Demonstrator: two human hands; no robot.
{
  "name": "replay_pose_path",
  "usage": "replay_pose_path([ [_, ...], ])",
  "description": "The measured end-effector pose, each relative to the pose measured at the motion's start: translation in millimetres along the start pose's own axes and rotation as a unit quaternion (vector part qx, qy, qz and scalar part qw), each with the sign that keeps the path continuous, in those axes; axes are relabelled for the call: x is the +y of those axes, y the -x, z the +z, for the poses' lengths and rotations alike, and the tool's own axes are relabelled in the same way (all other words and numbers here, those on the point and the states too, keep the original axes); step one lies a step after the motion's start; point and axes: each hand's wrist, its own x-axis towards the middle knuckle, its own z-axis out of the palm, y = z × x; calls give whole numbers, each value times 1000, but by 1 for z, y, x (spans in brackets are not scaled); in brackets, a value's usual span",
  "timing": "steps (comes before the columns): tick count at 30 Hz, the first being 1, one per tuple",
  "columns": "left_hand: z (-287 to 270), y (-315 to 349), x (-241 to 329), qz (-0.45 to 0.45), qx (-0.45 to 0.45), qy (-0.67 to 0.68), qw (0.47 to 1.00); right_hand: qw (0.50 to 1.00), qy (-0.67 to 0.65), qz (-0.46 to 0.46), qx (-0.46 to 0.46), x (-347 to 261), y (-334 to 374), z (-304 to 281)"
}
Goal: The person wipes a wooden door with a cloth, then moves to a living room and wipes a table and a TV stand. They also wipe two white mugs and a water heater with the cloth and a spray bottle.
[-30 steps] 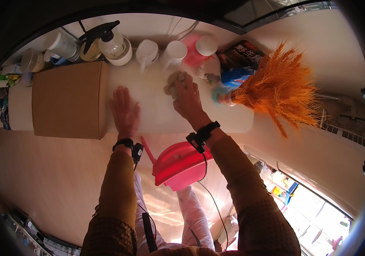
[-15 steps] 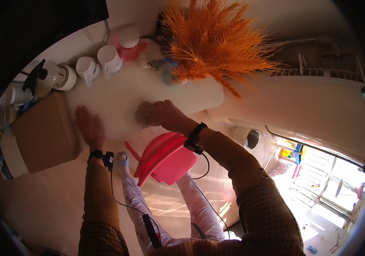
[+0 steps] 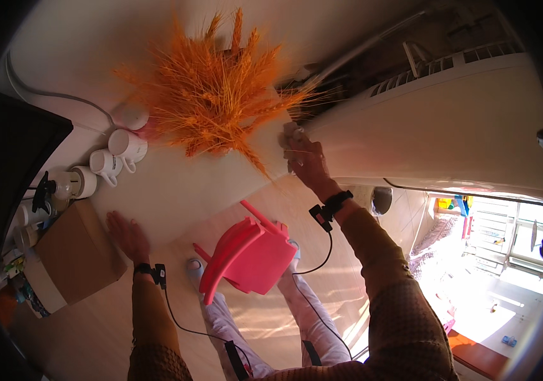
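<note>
At the far right end of the white table (image 3: 170, 193), my right hand (image 3: 311, 168) is closed around a crumpled pale cloth (image 3: 292, 136), beside the long white appliance. My left hand (image 3: 129, 237) lies flat near the table's left front edge, fingers spread, close to a brown cardboard box (image 3: 81, 244). Between the hands, toward the back, stands a big bunch of dried orange wheat (image 3: 211, 95); its stalks hide most of what holds them. Some ears droop near my right wrist.
Two white mugs (image 3: 127, 146) and a glass pot (image 3: 65, 187) line the table's left back. A red plastic chair (image 3: 249, 257) stands in front of my legs. A long white appliance (image 3: 424, 127) fills the right side. A dark panel (image 3: 17, 146) borders the left.
My right hand has carried the cloth from the table's front middle to its far right end. My left hand stays flat by the box. The view has shifted right.
</note>
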Motion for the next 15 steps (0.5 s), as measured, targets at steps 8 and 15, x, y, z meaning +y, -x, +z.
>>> replay_pose_path([
  [8, -2, -1, -1, -1, -26, -28, 999, 979, 193, -23, -53, 23, -17, 21],
  [15, -5, -4, 0, -2, -22, -25, 999, 980, 170, 64, 81, 28, -76, 43],
])
